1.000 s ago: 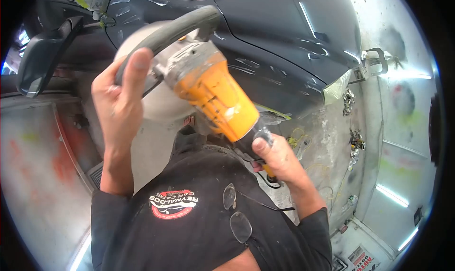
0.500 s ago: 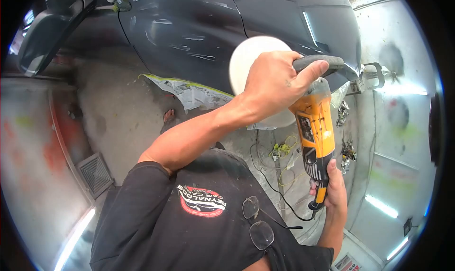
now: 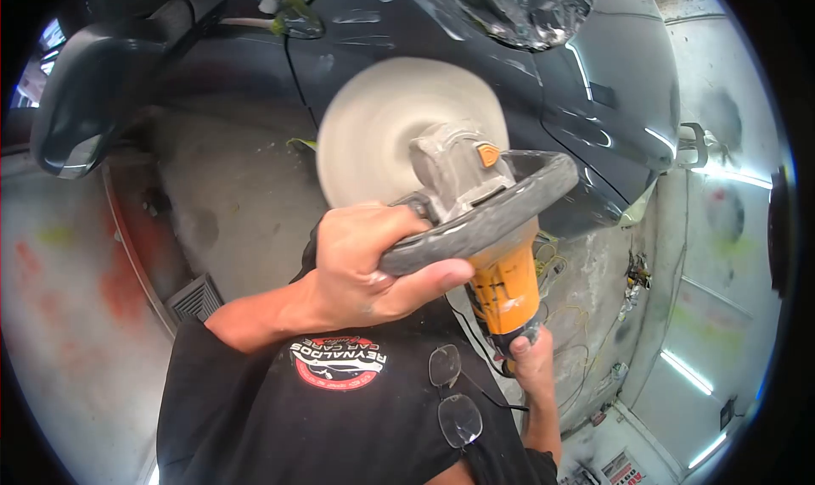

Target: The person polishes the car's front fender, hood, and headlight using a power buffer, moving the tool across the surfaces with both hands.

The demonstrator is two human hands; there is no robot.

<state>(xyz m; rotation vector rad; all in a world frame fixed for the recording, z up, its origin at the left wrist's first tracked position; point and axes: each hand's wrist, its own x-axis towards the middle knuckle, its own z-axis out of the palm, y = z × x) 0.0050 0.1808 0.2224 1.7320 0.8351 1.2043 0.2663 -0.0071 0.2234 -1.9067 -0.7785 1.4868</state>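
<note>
My left hand (image 3: 373, 264) grips the thick black loop handle of a yellow and black polisher (image 3: 501, 294), thumb stretched along the bar. Lower down, my right hand (image 3: 533, 362) is wrapped round the tool's rear grip, close to its cord. The large off-white round pad (image 3: 365, 145) is motion-blurred at its face and overlaps the lower edge of a dark car panel (image 3: 603, 128). Whitish streaks mark the dark paint (image 3: 361, 16) above the pad.
A side mirror (image 3: 102, 95) sticks out at the left. Crumpled foil (image 3: 543, 14) covers a part at the top. Cords (image 3: 577, 349) lie on the concrete floor (image 3: 229, 188). Paint-stained walls (image 3: 722, 273) stand at the sides, and glasses (image 3: 458, 417) hang from my black shirt.
The polisher has moved left and closer to my body, with both hands still gripping it. Its pad now faces more into view, and the view of the car has shifted.
</note>
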